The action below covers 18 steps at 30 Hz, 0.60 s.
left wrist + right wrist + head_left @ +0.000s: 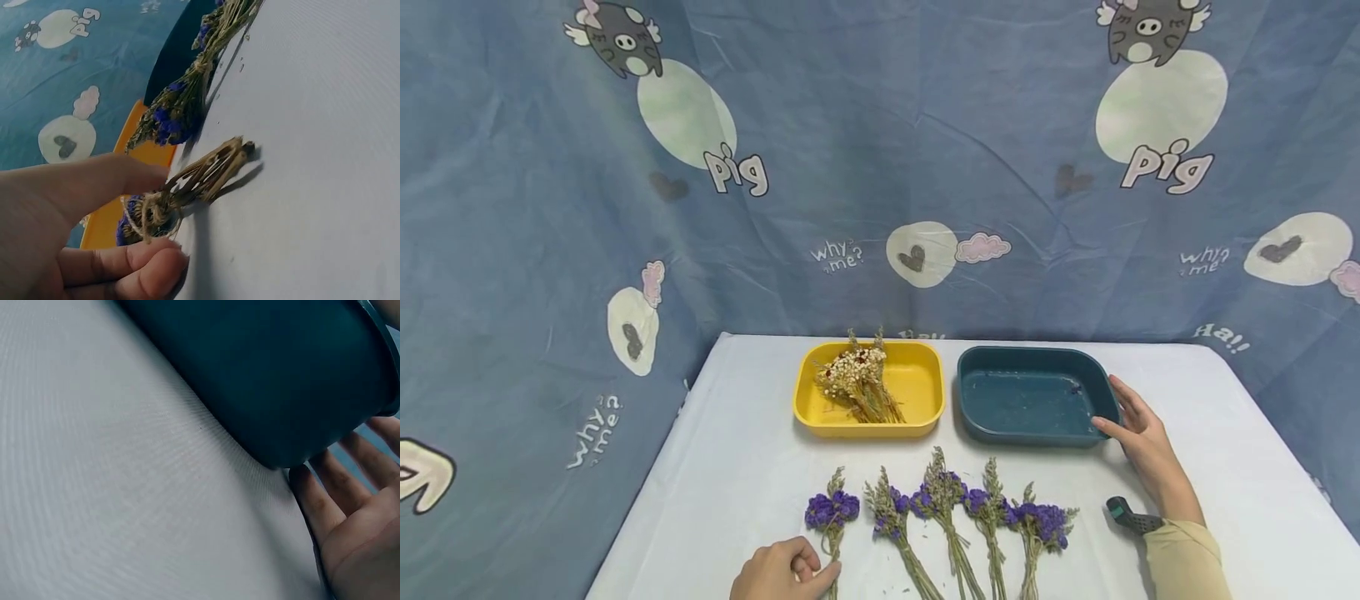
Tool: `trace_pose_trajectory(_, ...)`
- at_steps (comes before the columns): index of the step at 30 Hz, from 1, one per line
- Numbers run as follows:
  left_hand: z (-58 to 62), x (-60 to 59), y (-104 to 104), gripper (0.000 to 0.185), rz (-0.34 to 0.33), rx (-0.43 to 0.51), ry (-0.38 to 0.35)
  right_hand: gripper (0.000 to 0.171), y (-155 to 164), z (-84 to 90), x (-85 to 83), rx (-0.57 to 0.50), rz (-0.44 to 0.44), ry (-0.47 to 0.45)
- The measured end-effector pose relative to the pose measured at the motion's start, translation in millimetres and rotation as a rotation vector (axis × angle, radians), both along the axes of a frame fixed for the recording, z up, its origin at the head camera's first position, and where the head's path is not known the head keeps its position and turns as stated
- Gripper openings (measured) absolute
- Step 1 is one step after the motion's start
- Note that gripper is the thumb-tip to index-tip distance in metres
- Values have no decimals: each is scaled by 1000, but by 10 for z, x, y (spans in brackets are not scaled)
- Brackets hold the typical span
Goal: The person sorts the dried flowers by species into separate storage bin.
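Several purple dried-flower bundles (940, 496) lie in a row on the white table (1225, 467). My left hand (782, 571) pinches the twine-tied stem of the leftmost bundle (832, 508) near the front edge. In the left wrist view that stem (206, 175) sits between thumb and fingers of the left hand (169, 219), and a second bundle (181, 112) lies beyond it. My right hand (1138, 429) rests with straight fingers against the right wall of the empty teal tray (1030, 435). The right wrist view shows those fingers (331, 494) touching the tray's side (269, 375).
A yellow tray (925, 392) holding cream dried flowers (853, 379) stands left of the teal tray at the back. A blue printed cloth (880, 167) hangs behind the table. A dark wrist-mounted device (1131, 515) sits by my right sleeve.
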<state>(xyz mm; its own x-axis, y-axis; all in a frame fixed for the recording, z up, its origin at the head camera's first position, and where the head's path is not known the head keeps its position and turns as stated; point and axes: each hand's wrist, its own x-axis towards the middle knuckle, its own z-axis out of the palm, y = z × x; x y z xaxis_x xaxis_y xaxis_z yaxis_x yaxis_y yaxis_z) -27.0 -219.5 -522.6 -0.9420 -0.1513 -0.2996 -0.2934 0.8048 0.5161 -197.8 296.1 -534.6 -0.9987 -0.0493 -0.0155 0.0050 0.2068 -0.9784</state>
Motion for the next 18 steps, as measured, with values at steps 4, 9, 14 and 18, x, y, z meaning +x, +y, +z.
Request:
trace_pose_trajectory(4, -11, -1, 38, 41, 28, -16, -1, 88, -8, -41, 14, -52, 23, 7)
trace_pose_trajectory(9, -20, -36, 47, 28, 23, 41, 41, 90, -2, -44, 24, -83, 48, -3)
trace_pose_trajectory(14, -23, -75, 53, 26, 68, 75, 76, 89, 11, -30, 5, -90, 48, -11)
trace_pose_trajectory(18, -29, -68, 59, 23, 108, 87, 72, 89, 18, -48, 16, -98, 48, -11)
